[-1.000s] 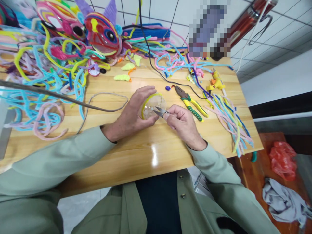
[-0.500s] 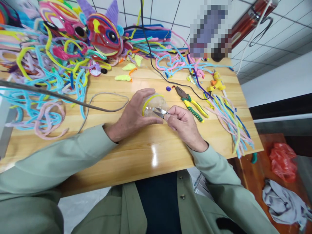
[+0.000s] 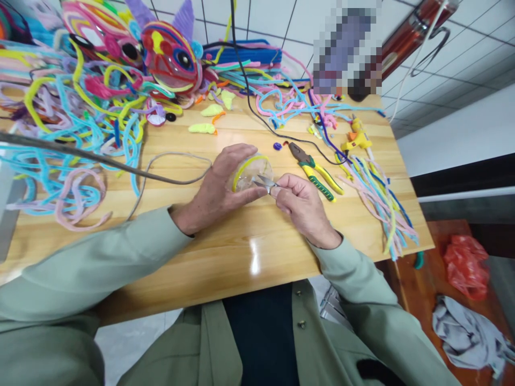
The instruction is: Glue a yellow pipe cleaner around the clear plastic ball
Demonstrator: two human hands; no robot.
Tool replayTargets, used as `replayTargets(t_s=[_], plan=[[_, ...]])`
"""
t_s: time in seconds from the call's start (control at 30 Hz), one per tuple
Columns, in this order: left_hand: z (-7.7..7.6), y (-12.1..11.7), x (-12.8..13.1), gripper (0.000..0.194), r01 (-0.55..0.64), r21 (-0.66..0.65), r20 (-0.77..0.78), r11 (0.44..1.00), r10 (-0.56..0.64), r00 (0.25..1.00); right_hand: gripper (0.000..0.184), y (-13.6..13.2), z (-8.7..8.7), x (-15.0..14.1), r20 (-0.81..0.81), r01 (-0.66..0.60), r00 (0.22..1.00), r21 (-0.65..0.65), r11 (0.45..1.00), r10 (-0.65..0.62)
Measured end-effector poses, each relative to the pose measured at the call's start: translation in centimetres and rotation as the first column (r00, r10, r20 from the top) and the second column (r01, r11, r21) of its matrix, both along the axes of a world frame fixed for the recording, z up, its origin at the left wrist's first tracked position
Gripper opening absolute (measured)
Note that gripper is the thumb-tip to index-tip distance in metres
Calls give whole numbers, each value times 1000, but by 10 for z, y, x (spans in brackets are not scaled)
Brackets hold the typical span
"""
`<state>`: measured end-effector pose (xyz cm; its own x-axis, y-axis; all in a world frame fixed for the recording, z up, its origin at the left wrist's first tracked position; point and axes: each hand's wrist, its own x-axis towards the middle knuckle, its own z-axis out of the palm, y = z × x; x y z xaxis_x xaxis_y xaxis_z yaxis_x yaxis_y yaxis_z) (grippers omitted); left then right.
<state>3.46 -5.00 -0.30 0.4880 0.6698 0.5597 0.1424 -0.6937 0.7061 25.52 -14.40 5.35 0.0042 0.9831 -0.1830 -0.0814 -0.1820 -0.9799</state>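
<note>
My left hand [image 3: 219,185] is wrapped around a clear, rounded plastic piece [image 3: 254,170] with a yellow strip along its curve. Its thumb lies along the near side and the fingers along the far side. Small scissors [image 3: 263,182] are held in my right hand [image 3: 301,203], blades apart and pointing left over the clear piece. Whether the blades touch the plastic I cannot tell. Most of the scissors' handles are hidden by my right fingers. Pliers with green and yellow grips [image 3: 316,171] lie just beyond my right hand, beside a small blue coil [image 3: 277,146].
Colourful pipe cleaners [image 3: 84,134] heap up at the left, with decorated fish-like figures [image 3: 171,59] behind. A yellow glue gun [image 3: 357,140] and a pipe-cleaner bundle [image 3: 382,203] lie at the right. A black cable [image 3: 265,122] crosses the table. A red thermos [image 3: 410,43] stands at the back right.
The clear piece tilted slightly in my left hand and shifted a little. The scissors' blades opened and turned slightly, staying near it. My left thumb stretched out, then drew back slightly.
</note>
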Motion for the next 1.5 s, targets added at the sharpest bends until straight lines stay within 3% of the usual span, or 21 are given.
replayTargets(t_s=[0.33,0.83,0.97,1.2,1.5], plan=[[2,-2,-1,73,-9,12,-33,1000,10,999,35,0,2,1,-17,-17,1000,-14,1000,17],[1,-3,3,68,1,62,49,998,-4,999,33,-9,-3,-12,-29,110,993,-17,994,-110],[1,-3,3,72,-8,17,10,1000,7,1000,31,-9,-4,-13,-23,130,991,6,991,-130],[-5,1,2,84,-28,40,9,999,28,1000,31,-5,-1,-3,-27,55,998,-10,998,-55],[-1,-3,3,75,32,43,55,999,-34,998,33,-8,-1,-11,-44,72,996,-12,997,-72]])
